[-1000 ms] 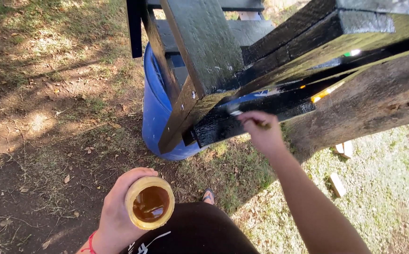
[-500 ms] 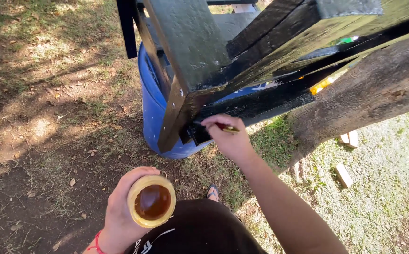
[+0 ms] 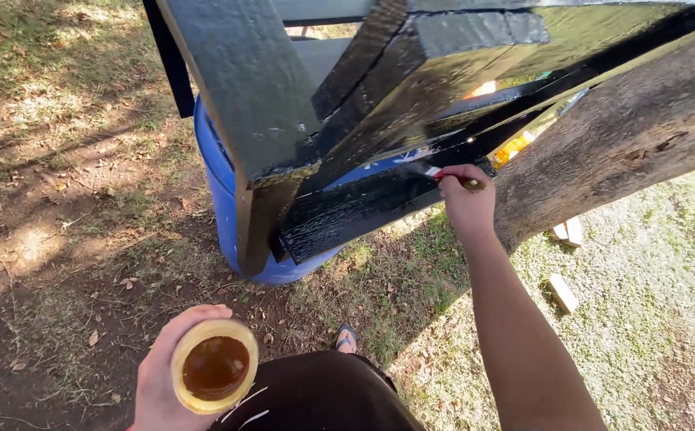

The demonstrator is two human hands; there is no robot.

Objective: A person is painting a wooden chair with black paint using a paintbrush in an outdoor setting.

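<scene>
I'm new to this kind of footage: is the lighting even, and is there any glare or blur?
Head view: uneven light, dappled shade on the dirt ground; sunlit grass at right; glare on the wet black frame; right hand and left hand look sharp.

Wooden frame (image 3: 379, 104), glossy black with bare brown end grain; barrel (image 3: 227, 199), bright blue; cup (image 3: 214, 376), pale yellow rim, amber-brown liquid inside; brush (image 3: 447, 177), red band (bristles too blurred); tree trunk (image 3: 619, 136), grey-brown, cracked bark; grass (image 3: 659, 303), patchy green.
</scene>
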